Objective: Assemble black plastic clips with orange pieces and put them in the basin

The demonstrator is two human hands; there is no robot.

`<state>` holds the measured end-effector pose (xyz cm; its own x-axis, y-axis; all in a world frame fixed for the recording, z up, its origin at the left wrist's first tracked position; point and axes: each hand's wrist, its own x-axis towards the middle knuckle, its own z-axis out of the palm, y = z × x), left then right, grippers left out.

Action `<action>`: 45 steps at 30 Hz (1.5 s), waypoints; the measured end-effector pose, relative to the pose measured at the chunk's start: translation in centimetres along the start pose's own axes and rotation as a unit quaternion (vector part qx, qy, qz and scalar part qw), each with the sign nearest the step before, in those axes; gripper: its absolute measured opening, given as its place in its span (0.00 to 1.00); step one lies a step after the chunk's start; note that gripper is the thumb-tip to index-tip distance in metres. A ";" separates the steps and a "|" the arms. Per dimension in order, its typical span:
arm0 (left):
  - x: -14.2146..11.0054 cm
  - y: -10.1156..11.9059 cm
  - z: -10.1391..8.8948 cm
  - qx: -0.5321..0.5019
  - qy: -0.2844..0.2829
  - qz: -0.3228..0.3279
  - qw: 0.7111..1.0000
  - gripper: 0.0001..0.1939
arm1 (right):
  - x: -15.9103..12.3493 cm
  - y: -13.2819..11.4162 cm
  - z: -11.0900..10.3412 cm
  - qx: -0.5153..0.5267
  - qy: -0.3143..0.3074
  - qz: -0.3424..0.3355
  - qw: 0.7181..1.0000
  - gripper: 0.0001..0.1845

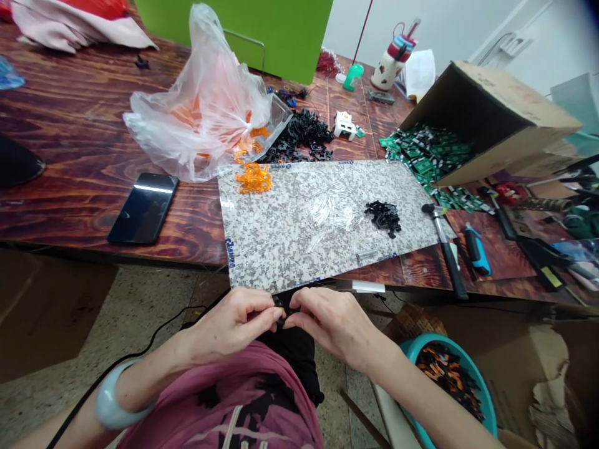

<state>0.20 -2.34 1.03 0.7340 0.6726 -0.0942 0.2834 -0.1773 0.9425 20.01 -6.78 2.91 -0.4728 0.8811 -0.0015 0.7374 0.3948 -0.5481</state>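
Item: small black piece [279,304] | Held: pinched narrowly between left hand [228,328] and right hand [336,325] | Long axis: could not tell | Hands: 2, equally near

The table [84,149] is glossy reddish-brown with dark swirling grain. The sheet [290,249] at centre is speckled grey and white, with a black pile of clips [382,218] on it. The basin [449,355] at lower right is teal; the shirt [168,424] at bottom is mauve with black print.

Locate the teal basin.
In the head view, the teal basin sits low at right, beside the person's right hand and below the edge of the wooden table.
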 end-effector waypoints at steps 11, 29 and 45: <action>0.0 -0.8 0.7 -0.193 0.088 -0.112 0.971 0.14 | -0.7 0.2 2.3 0.201 0.167 0.097 0.960 0.11; 0.5 -0.3 0.6 -0.127 0.118 -0.077 0.982 0.13 | -0.5 -0.2 1.8 0.248 0.158 0.128 0.947 0.09; 1.3 0.2 2.4 -0.218 0.197 -0.056 0.954 0.11 | 1.0 -1.4 3.2 0.587 0.172 0.243 0.752 0.15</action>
<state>2.75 -3.24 0.35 0.4016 0.9027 -0.1543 -0.0002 0.1686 0.9857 17.04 -7.30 1.01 0.0171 0.9419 -0.3356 -0.2477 -0.3212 -0.9141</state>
